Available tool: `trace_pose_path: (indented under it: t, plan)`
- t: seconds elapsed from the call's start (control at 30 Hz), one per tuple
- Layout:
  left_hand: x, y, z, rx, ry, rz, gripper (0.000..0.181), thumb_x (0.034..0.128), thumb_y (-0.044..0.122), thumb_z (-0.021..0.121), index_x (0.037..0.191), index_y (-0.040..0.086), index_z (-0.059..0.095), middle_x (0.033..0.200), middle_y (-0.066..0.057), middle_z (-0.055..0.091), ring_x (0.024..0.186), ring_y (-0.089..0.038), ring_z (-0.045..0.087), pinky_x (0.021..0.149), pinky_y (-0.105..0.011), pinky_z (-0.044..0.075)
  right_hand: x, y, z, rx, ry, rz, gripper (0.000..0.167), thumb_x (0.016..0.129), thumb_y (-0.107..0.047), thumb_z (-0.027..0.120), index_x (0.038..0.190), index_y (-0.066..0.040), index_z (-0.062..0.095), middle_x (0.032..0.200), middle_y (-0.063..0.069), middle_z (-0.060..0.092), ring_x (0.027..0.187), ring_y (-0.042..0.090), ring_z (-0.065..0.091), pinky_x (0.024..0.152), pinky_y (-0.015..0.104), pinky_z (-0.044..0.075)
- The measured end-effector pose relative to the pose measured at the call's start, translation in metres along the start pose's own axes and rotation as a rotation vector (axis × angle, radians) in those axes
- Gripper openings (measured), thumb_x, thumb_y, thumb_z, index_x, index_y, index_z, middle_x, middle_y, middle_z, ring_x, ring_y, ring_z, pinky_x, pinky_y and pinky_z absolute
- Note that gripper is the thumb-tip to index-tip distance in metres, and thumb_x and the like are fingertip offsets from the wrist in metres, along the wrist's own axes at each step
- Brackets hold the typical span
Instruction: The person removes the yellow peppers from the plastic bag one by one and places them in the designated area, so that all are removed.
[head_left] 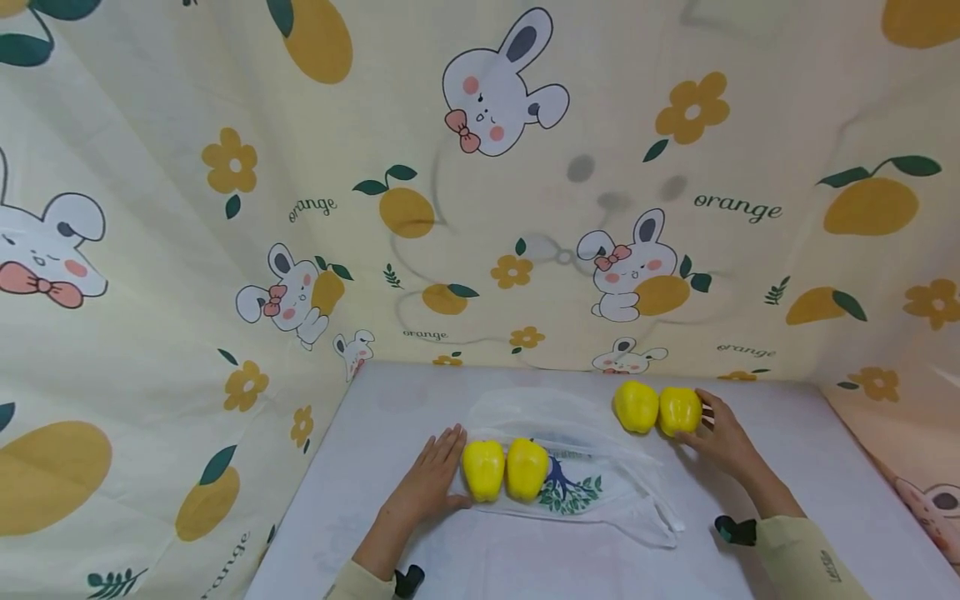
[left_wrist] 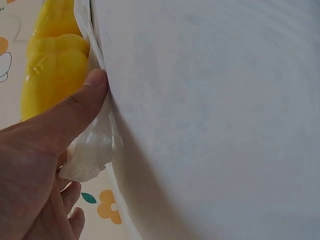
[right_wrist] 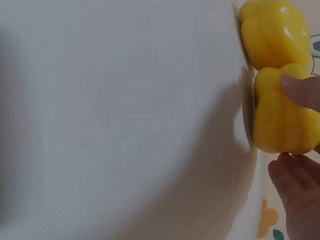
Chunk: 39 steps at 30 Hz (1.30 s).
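Note:
Two yellow bell peppers lie side by side on a flattened white plastic bag printed with a tree; in the head view they are the left pepper (head_left: 483, 471) and its neighbour (head_left: 527, 470). My left hand (head_left: 429, 475) rests at the left end of the bag (head_left: 622, 500), fingers straight, thumb touching its near edge beside the peppers. Farther back to the right, a third pepper (head_left: 636, 407) stands close against a fourth pepper (head_left: 680, 410). My right hand (head_left: 723, 437) grips that fourth one from its right side, thumb (right_wrist: 300, 91) on the near face.
A pale cloth covers the table (head_left: 360, 433). Behind and beside it hangs a cream curtain (head_left: 480, 250) printed with rabbits and oranges. Dark camera mounts (head_left: 735, 531) sit at both wrists.

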<state>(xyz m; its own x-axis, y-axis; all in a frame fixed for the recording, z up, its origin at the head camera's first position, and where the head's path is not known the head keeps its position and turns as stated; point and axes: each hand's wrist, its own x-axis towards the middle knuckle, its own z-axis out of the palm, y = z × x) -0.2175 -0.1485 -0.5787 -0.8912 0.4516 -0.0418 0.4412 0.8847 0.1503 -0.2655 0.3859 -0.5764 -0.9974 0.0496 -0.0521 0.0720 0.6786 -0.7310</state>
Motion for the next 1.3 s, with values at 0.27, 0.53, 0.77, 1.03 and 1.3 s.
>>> trace_pose_path:
  t: [0.27, 0.53, 0.77, 1.03, 1.3]
  plan:
    - [0.0, 0.001, -0.002, 0.001, -0.002, 0.002, 0.113, 0.089, 0.052, 0.086, 0.17, 0.005, 0.024, 0.179, -0.013, 0.021, 0.164, -0.03, 0.023, 0.134, -0.05, 0.02, 0.0, 0.001, 0.001, -0.008, -0.003, -0.012, 0.111, 0.093, -0.019, 0.085, 0.165, 0.012, 0.006, 0.157, 0.046, 0.024, 0.141, 0.063, 0.035, 0.116, 0.075, 0.037]
    - [-0.001, 0.001, -0.004, -0.016, 0.001, 0.005, 0.113, 0.0883, 0.049, 0.087, 0.17, 0.004, 0.025, 0.179, -0.014, 0.021, 0.164, -0.031, 0.024, 0.134, -0.05, 0.019, -0.004, -0.002, -0.001, -0.03, 0.002, -0.011, 0.112, 0.093, -0.021, 0.085, 0.166, 0.011, 0.005, 0.159, 0.048, 0.019, 0.142, 0.067, 0.03, 0.115, 0.078, 0.034]
    - [0.0, 0.0, -0.002, -0.009, -0.005, 0.006, 0.113, 0.0886, 0.05, 0.087, 0.17, 0.004, 0.024, 0.179, -0.013, 0.021, 0.164, -0.03, 0.023, 0.134, -0.05, 0.019, -0.012, -0.011, -0.004, -0.076, 0.028, -0.052, 0.112, 0.095, -0.026, 0.084, 0.166, 0.011, 0.006, 0.159, 0.049, 0.018, 0.142, 0.068, 0.028, 0.114, 0.082, 0.032]
    - [0.0, 0.0, -0.002, -0.006, 0.0, 0.003, 0.113, 0.0888, 0.05, 0.086, 0.171, 0.004, 0.023, 0.179, -0.013, 0.021, 0.164, -0.03, 0.023, 0.134, -0.049, 0.019, -0.025, -0.032, -0.002, -0.076, 0.083, -0.099, 0.109, 0.095, -0.027, 0.084, 0.169, 0.004, 0.01, 0.163, 0.045, 0.019, 0.144, 0.066, 0.028, 0.112, 0.083, 0.034]
    - [0.0, 0.001, -0.002, -0.012, -0.005, -0.001, 0.113, 0.0892, 0.05, 0.086, 0.171, 0.005, 0.023, 0.179, -0.012, 0.021, 0.164, -0.029, 0.023, 0.134, -0.05, 0.019, -0.036, -0.055, 0.001, -0.081, 0.077, -0.137, 0.106, 0.094, -0.025, 0.084, 0.17, 0.0, 0.014, 0.167, 0.041, 0.018, 0.145, 0.066, 0.028, 0.108, 0.086, 0.034]
